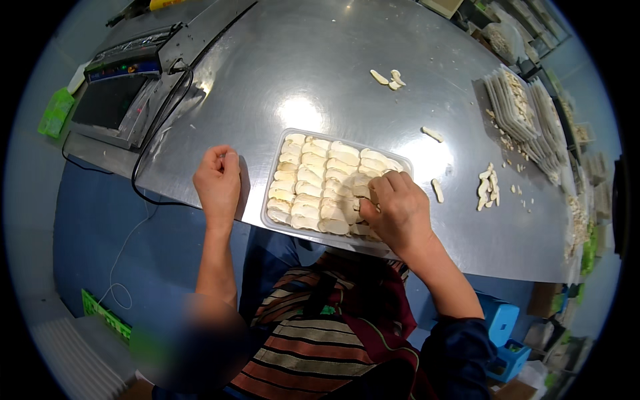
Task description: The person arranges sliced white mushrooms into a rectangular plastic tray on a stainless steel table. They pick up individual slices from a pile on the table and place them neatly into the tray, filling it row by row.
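Note:
A shallow clear plastic tray (273, 175) lies near the front edge of the steel table. It is filled with overlapping pale cream slices (310, 175), mushroom-like in look, laid in several columns. Over the tray's right side, my right hand (400, 207) is closed, thumb and fingers pinched at a slice (360, 193) among the others. The hand hides the slices beneath it. To the left of the tray, apart from it, my left hand (219, 177) is held in a loose fist above the table edge, with nothing showing from its fingers.
Loose slices (489, 187) lie right of the tray, and more (390, 79) lie beyond it. Stacked clear trays (513, 110) stand at the far right with scattered crumbs. A scale-like machine (120, 93) and its black cable (137, 167) sit at left. A blue stool (500, 320) is below right.

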### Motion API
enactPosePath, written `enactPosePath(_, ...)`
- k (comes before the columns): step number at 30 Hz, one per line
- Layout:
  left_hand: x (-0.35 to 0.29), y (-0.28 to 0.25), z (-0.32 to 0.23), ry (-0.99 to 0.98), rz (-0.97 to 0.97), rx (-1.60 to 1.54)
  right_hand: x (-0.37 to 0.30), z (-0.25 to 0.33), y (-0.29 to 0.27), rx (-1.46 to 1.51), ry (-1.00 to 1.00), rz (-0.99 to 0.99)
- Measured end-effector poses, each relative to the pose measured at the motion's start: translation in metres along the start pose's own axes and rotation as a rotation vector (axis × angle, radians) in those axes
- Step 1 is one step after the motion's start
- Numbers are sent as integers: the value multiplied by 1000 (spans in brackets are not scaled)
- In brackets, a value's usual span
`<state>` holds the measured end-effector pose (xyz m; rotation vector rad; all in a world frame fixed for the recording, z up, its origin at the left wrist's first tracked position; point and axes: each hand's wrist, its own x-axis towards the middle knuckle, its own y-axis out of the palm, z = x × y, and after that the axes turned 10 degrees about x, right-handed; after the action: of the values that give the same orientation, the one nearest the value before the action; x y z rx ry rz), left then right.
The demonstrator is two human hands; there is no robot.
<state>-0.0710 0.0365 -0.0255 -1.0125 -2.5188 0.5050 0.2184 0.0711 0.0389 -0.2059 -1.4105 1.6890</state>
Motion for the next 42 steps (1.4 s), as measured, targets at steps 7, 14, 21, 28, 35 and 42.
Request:
enactPosePath(7, -33, 17, 5, -70, 49, -190, -25, 3, -31, 33, 66, -55)
enactPosePath(14, 95, -98, -15, 340, -500, 498, -30, -5, -58, 118, 378, -227)
enactPosePath(21, 207, -122, 33, 376, -365, 1031, -67, -11, -53, 176, 562, -316)
enactPosePath(28, 166, -113, -3, 469, -296, 833, -78, 2, -58, 323, 651, -344)
enactPosePath(35, -76, -62, -119, 60, 858, -627, -41, 71, -40, 714, 163, 30)
enactPosePath(42, -112, -24, -122, 395, 696, -334, -52, 60, -61, 706, 345, 136)
